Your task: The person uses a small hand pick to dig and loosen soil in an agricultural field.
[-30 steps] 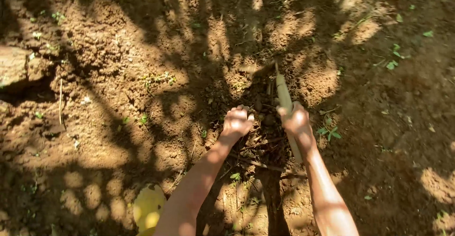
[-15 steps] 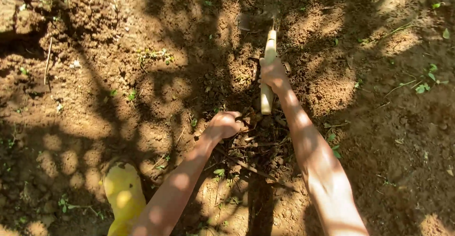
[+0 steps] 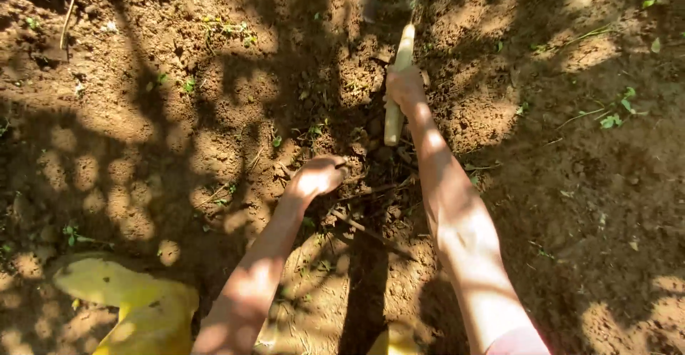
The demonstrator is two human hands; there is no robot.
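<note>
My right hand (image 3: 404,87) is shut around a pale wooden tool handle (image 3: 397,91) that points away from me into the loose brown soil (image 3: 178,134); the tool's head is lost in shadow at the top. My left hand (image 3: 317,176) rests lower, fingers curled down onto roots and clods in a small dug patch between my arms. Whether it grips a root I cannot make out. Thin dark roots (image 3: 364,230) cross the dirt just below that hand.
A yellow boot (image 3: 128,301) stands at the lower left, and a second yellow toe (image 3: 396,341) shows at the bottom edge. Small green weeds (image 3: 617,112) dot the ground at right. Dappled tree shadow covers the soil.
My right hand and the wooden handle have reached farther forward, away from me. The left hand has stayed on the dug patch. The view has shifted, bringing the yellow boot more into sight.
</note>
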